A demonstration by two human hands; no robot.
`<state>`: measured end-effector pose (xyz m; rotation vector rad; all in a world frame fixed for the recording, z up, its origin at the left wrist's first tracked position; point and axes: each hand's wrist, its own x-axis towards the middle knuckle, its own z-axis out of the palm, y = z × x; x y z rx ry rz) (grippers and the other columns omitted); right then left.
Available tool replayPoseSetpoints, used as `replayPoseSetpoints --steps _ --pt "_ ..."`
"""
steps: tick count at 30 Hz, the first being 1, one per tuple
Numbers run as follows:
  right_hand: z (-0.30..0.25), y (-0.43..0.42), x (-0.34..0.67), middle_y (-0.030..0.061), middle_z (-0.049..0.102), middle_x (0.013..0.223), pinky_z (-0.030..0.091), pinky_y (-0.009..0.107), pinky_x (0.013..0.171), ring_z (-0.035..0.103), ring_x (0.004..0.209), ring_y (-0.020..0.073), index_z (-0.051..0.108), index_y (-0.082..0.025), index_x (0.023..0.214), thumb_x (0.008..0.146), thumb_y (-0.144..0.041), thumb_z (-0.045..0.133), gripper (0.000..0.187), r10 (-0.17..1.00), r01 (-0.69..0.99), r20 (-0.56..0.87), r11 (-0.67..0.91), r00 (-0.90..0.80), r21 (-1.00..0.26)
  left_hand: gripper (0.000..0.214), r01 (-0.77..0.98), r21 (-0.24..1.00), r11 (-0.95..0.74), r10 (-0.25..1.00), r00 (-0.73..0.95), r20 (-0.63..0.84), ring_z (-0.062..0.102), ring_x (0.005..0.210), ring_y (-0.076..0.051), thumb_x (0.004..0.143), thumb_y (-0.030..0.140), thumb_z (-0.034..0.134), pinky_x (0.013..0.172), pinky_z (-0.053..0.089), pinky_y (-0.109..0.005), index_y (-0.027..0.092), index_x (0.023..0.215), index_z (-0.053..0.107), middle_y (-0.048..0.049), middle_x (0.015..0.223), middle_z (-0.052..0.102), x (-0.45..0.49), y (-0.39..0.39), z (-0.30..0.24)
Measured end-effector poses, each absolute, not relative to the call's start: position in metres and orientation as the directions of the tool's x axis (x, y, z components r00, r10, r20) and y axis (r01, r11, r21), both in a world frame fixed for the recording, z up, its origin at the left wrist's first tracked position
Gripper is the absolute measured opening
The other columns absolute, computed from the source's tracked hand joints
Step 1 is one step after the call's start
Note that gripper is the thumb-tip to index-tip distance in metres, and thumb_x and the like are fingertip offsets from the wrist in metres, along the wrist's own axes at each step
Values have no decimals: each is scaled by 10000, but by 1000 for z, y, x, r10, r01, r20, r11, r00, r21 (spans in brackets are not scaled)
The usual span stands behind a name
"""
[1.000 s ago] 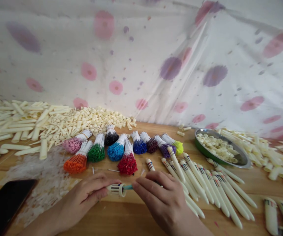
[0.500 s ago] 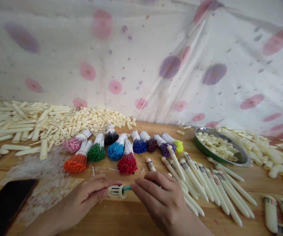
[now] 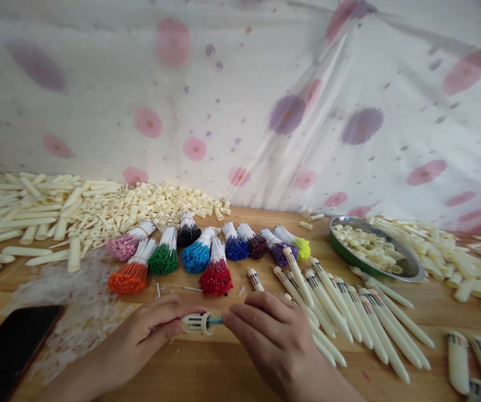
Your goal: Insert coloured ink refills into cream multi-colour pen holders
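Note:
Between thumb and fingers, my left hand (image 3: pixel 157 326) grips a cream slotted pen sleeve (image 3: pixel 196 323), its open end facing right. Dark strips show in the sleeve's slots. My right hand (image 3: pixel 272 340) is closed round a thin teal stick (image 3: pixel 215 320), whose tip reaches into the sleeve's open end; most of the stick is hidden by the fingers. Just beyond the hands stand bundles of refills, among them a red bundle (image 3: pixel 217 273), an orange bundle (image 3: pixel 130 273) and a green bundle (image 3: pixel 164 257). Cream multicolour pens (image 3: pixel 332 304) lie in a row beside my right hand.
A green-sided metal dish (image 3: pixel 349 259) holds cream slotted parts. Cream tubes (image 3: pixel 35 212) and small parts are heaped at back left, more cream pieces (image 3: pixel 462 268) at right. A phone (image 3: pixel 12 349) and clear plastic bits (image 3: pixel 79 307) lie at left. A flowered sheet (image 3: pixel 240 100) hangs behind.
Both hands keep almost the same place and grip, with the teal stick's tip still in the sleeve. The view has shifted very slightly.

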<state>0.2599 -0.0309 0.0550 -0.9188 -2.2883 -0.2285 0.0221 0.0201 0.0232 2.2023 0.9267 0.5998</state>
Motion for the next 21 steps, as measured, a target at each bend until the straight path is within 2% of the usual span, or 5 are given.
replayPoseSetpoints --steps 7,12,16,18,21 --pt "48 -27 252 15 679 756 479 270 667 565 666 133 601 -163 884 847 -36 494 170 629 612 660 727 -410 -312 375 449 659 -604 755 587 292 649 838 -127 853 199 538 753 505 -191 422 1148 594 44 931 669 25 16 22" --pt "43 -24 250 25 679 735 491 262 633 574 668 142 608 -141 896 836 -42 522 144 578 588 708 758 -405 -283 398 457 639 -619 748 590 303 636 872 -121 850 174 547 773 488 -184 427 1156 575 54 949 654 27 15 25" --pt "44 -23 255 56 699 828 497 261 662 596 757 160 625 -112 960 840 -65 541 154 520 586 727 785 -449 -199 368 468 653 -596 778 537 326 632 890 -129 855 198 547 789 484 -196 435 1134 587 53 966 655 26 14 23" --pt "45 -21 259 57 702 864 496 266 690 603 793 165 626 -122 986 852 -88 538 163 533 616 708 768 -463 -175 331 478 668 -571 803 494 333 632 893 -143 856 224 546 793 487 -215 422 1114 607 42 962 659 26 13 21" --pt "39 -16 263 35 697 828 492 262 681 614 744 153 623 -164 940 870 -149 530 117 642 701 663 671 -386 -241 288 510 683 -523 839 447 309 641 861 -159 857 242 538 754 502 -224 376 1093 634 17 919 665 26 16 19"
